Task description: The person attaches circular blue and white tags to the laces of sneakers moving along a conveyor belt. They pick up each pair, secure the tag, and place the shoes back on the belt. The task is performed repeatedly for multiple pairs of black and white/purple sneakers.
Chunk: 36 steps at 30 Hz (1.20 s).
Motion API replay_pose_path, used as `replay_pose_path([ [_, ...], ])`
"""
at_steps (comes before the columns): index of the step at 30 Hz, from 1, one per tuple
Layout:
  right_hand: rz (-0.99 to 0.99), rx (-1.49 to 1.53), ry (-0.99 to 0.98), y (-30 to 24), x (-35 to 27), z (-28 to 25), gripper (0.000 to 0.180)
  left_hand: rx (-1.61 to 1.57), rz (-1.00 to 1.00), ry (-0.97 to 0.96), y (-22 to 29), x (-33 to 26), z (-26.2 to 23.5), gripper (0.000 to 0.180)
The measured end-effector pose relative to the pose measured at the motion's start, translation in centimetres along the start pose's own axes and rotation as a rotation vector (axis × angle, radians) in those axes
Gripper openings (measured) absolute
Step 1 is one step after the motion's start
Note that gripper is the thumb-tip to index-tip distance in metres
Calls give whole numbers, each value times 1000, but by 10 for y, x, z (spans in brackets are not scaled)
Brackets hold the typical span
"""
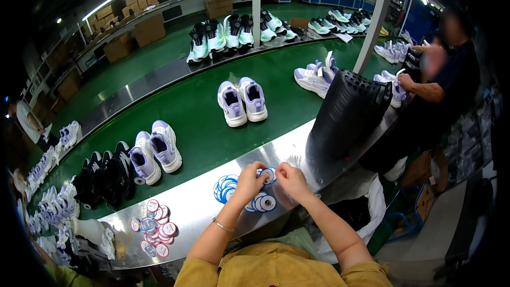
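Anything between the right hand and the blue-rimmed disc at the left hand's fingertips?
Nothing visible: the right hand is right beside the blue-rimmed disc, opposite the left hand.

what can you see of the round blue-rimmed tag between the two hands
The round tag is a small, thin-looking disc, pale with a blue rim and darker marking near its middle, too small to make out. It could be card or plastic. It shows face up to the camera, over the metal ledge. The left hand covers part of its left side, fingertips apparently gripping it; whether the right hand touches it is unclear.
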State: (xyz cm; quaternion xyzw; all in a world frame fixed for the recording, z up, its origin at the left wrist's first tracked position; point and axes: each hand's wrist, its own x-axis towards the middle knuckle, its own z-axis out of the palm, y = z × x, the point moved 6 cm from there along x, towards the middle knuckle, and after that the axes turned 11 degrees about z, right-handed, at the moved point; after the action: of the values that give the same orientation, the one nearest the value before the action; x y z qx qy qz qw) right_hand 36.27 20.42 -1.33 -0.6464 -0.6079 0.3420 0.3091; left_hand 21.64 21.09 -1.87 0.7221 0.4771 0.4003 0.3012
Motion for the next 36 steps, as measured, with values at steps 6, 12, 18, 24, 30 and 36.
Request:
replay_pose_path([
  [6, -82, -55, 57, -13, 1, 5, 11, -237, -41, 71, -4, -2, -2, 17],
  [12, -190, -130, 140, -26, -6, 7, 11, -336, -59, 111, -1, -5, -5, 14],
  [18, -304, -165, 184, -42, -7, 13, 9, -323, -69, 120, 6, -7, -16, 12],
  [24, -416, 23, 91, -61, -1, 22, 7, -767, -141, 253, -13, -17, -30, 13],
  [30, -478, 53, -17, -72, 5, 23, 5, -992, -205, 222, -22, -11, -25, 15],
  [36, -607, -26, -111, -95, 6, 45, 8, -911, -188, 273, -30, -14, -48, 14],
])
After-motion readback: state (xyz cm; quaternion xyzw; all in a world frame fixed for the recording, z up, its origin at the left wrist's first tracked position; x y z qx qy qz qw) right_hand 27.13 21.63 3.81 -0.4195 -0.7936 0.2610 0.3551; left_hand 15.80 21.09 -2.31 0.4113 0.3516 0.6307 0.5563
